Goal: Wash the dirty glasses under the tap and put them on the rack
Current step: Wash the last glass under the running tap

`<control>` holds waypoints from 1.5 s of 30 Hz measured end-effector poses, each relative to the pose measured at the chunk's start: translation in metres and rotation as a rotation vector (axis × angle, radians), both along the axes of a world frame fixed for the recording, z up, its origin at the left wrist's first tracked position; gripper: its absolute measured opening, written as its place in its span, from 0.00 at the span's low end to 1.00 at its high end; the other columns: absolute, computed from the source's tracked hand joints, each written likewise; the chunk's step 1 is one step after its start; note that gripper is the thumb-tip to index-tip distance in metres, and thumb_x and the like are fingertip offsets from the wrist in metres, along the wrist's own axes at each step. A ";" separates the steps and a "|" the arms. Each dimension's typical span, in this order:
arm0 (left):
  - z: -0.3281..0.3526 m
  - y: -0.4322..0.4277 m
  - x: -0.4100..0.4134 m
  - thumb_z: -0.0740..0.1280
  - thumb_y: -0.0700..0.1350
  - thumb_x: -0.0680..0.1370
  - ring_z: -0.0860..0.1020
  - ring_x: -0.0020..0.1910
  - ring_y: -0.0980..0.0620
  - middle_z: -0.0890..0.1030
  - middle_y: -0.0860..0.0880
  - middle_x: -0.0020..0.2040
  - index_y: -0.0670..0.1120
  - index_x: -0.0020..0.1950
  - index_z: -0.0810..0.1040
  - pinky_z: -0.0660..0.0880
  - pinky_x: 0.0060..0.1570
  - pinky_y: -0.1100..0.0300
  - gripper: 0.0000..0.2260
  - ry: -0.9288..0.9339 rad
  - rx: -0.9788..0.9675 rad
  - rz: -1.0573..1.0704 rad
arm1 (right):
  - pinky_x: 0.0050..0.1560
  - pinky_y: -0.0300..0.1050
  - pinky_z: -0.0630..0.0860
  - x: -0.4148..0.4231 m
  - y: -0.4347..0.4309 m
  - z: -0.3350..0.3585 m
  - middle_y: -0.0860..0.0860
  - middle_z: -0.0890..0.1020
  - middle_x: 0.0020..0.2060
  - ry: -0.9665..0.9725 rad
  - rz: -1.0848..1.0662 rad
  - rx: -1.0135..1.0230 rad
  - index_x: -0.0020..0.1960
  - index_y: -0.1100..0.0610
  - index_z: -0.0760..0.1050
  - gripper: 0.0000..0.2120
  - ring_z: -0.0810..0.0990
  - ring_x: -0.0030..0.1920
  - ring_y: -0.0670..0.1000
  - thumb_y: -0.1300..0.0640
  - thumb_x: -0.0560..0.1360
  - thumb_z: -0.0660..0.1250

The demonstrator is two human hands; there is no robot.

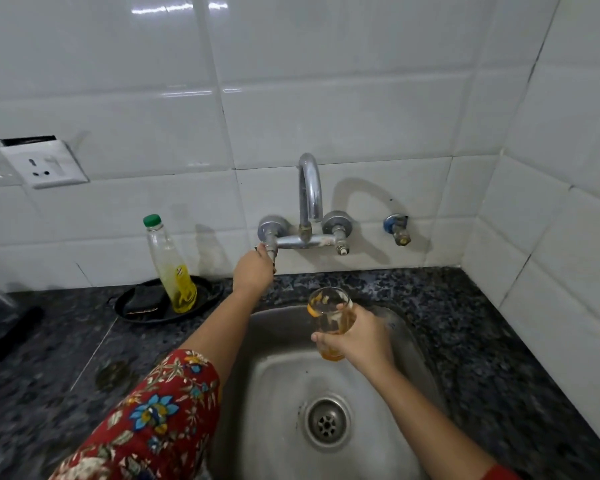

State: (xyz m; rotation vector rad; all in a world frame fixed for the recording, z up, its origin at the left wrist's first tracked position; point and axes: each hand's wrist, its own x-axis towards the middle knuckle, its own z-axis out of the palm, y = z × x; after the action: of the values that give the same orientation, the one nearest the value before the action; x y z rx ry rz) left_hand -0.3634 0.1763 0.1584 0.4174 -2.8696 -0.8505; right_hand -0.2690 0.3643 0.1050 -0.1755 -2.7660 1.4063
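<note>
While the left hand grips the tap handle, the right hand clasps the glass, rim-up, below the spout.

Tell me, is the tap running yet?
Off, it seems: no stream falls from the tap spout toward the glass held over the sink, and the left hand grips its left valve handle.

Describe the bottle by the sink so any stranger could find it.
Start at the steel sink and look left along the dark speckled stone counter to the round black tray. On it stands a tall clear plastic bottle with a little yellow liquid; its green cap sets it apart from the flat dark pad beside it.
</note>
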 end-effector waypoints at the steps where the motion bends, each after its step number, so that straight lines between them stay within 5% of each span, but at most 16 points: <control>1: -0.001 -0.003 -0.002 0.59 0.42 0.83 0.78 0.56 0.37 0.78 0.35 0.59 0.36 0.70 0.65 0.75 0.53 0.49 0.17 0.000 0.065 0.013 | 0.51 0.48 0.80 0.000 -0.001 -0.001 0.46 0.85 0.46 -0.004 0.001 -0.007 0.50 0.48 0.77 0.29 0.82 0.49 0.49 0.39 0.53 0.80; 4: -0.007 -0.008 0.000 0.51 0.52 0.84 0.80 0.52 0.37 0.82 0.36 0.53 0.38 0.60 0.76 0.76 0.57 0.43 0.21 0.028 0.342 0.053 | 0.51 0.46 0.80 -0.002 -0.005 -0.004 0.45 0.84 0.46 -0.016 0.007 -0.041 0.51 0.49 0.78 0.30 0.82 0.48 0.47 0.39 0.53 0.80; 6: -0.019 -0.006 0.013 0.50 0.53 0.84 0.79 0.53 0.39 0.81 0.38 0.55 0.41 0.61 0.75 0.75 0.58 0.44 0.20 -0.005 0.282 0.023 | 0.53 0.48 0.80 -0.004 -0.007 -0.007 0.45 0.84 0.46 -0.031 0.013 -0.139 0.50 0.47 0.76 0.29 0.82 0.49 0.47 0.43 0.53 0.81; 8: -0.040 -0.001 0.037 0.60 0.43 0.81 0.77 0.60 0.40 0.77 0.39 0.64 0.44 0.71 0.68 0.73 0.61 0.47 0.18 -0.098 0.385 -0.167 | 0.56 0.52 0.79 -0.007 -0.007 -0.013 0.47 0.84 0.47 -0.041 0.044 -0.310 0.49 0.46 0.75 0.28 0.82 0.50 0.47 0.49 0.53 0.82; 11: -0.073 0.009 0.067 0.70 0.29 0.67 0.77 0.63 0.46 0.76 0.42 0.67 0.49 0.77 0.58 0.78 0.57 0.50 0.42 -0.302 0.783 -0.650 | 0.57 0.54 0.79 -0.011 -0.008 -0.016 0.49 0.84 0.50 -0.055 0.153 -0.460 0.54 0.47 0.73 0.28 0.83 0.52 0.50 0.51 0.58 0.81; 15: -0.087 0.029 0.068 0.75 0.35 0.63 0.83 0.50 0.46 0.82 0.43 0.54 0.48 0.66 0.71 0.80 0.49 0.49 0.33 -0.112 0.919 -0.502 | 0.58 0.43 0.75 -0.013 -0.010 -0.003 0.45 0.79 0.54 -0.165 0.288 -0.469 0.66 0.49 0.70 0.20 0.78 0.56 0.47 0.44 0.77 0.64; 18: -0.096 0.027 0.060 0.75 0.34 0.62 0.83 0.46 0.46 0.84 0.44 0.47 0.44 0.55 0.79 0.80 0.49 0.50 0.22 -0.047 0.864 -0.452 | 0.71 0.41 0.59 -0.015 -0.008 -0.005 0.45 0.68 0.63 0.073 0.321 -0.145 0.75 0.52 0.60 0.25 0.64 0.65 0.42 0.46 0.81 0.55; 20: -0.106 0.020 0.054 0.74 0.30 0.63 0.81 0.46 0.46 0.83 0.42 0.48 0.43 0.54 0.79 0.79 0.48 0.49 0.22 -0.008 0.806 -0.527 | 0.71 0.39 0.57 -0.013 0.000 -0.007 0.48 0.70 0.65 0.368 0.430 0.142 0.72 0.55 0.66 0.20 0.64 0.67 0.43 0.58 0.81 0.54; 22: -0.113 0.015 0.048 0.74 0.27 0.63 0.81 0.50 0.45 0.82 0.37 0.52 0.38 0.56 0.78 0.78 0.51 0.46 0.23 0.016 0.794 -0.578 | 0.73 0.48 0.55 -0.014 0.010 -0.001 0.51 0.78 0.60 0.500 0.671 0.447 0.64 0.55 0.74 0.19 0.71 0.65 0.48 0.62 0.75 0.56; 25: -0.116 0.011 0.042 0.73 0.25 0.65 0.81 0.50 0.48 0.83 0.40 0.51 0.36 0.56 0.77 0.78 0.49 0.55 0.21 0.001 0.719 -0.574 | 0.74 0.56 0.47 -0.035 0.024 0.013 0.50 0.77 0.61 0.380 0.981 0.834 0.65 0.52 0.70 0.21 0.72 0.65 0.48 0.60 0.73 0.58; 28: -0.111 0.021 0.043 0.75 0.30 0.61 0.82 0.52 0.53 0.83 0.46 0.53 0.40 0.59 0.77 0.78 0.53 0.58 0.26 0.014 0.667 -0.556 | 0.73 0.60 0.58 -0.055 0.010 0.026 0.51 0.74 0.66 0.328 1.069 1.254 0.66 0.53 0.71 0.20 0.70 0.69 0.52 0.62 0.75 0.61; 30: -0.107 0.033 0.047 0.76 0.37 0.64 0.81 0.51 0.55 0.83 0.51 0.51 0.47 0.57 0.78 0.78 0.53 0.57 0.23 0.091 0.624 -0.491 | 0.64 0.54 0.70 -0.056 -0.011 0.022 0.55 0.78 0.59 0.067 0.929 1.152 0.60 0.58 0.75 0.13 0.76 0.59 0.55 0.60 0.76 0.62; 32: -0.106 0.040 0.051 0.76 0.41 0.67 0.80 0.48 0.57 0.82 0.53 0.48 0.51 0.54 0.77 0.78 0.50 0.59 0.18 0.207 0.531 -0.421 | 0.53 0.50 0.77 -0.057 -0.026 0.020 0.57 0.79 0.49 -0.309 0.792 0.679 0.51 0.61 0.77 0.08 0.77 0.49 0.54 0.59 0.75 0.64; 34: -0.105 0.039 0.051 0.75 0.47 0.68 0.79 0.47 0.57 0.80 0.54 0.48 0.52 0.55 0.76 0.78 0.49 0.58 0.18 0.278 0.391 -0.385 | 0.45 0.44 0.75 -0.057 -0.026 0.026 0.55 0.77 0.43 -0.396 0.814 0.440 0.44 0.58 0.76 0.04 0.75 0.43 0.50 0.59 0.75 0.64; 40: -0.089 0.015 0.045 0.79 0.46 0.63 0.81 0.56 0.57 0.82 0.53 0.55 0.49 0.59 0.78 0.75 0.58 0.64 0.26 0.121 0.622 -0.750 | 0.54 0.50 0.76 -0.060 -0.006 0.032 0.55 0.80 0.54 0.255 1.136 1.182 0.57 0.58 0.75 0.09 0.80 0.52 0.55 0.59 0.78 0.61; 45: -0.098 0.035 0.054 0.77 0.48 0.68 0.80 0.53 0.60 0.82 0.57 0.50 0.58 0.54 0.77 0.76 0.55 0.61 0.18 0.220 0.568 -0.419 | 0.45 0.47 0.74 -0.060 -0.020 0.026 0.58 0.81 0.49 0.043 0.957 1.021 0.51 0.63 0.77 0.09 0.79 0.46 0.56 0.59 0.76 0.63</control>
State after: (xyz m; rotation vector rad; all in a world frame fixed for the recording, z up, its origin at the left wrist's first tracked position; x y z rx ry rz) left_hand -0.3098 0.2112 0.0605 -0.2395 -2.5021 -1.6699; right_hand -0.3285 0.3445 0.1306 1.2656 -3.1772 -0.2192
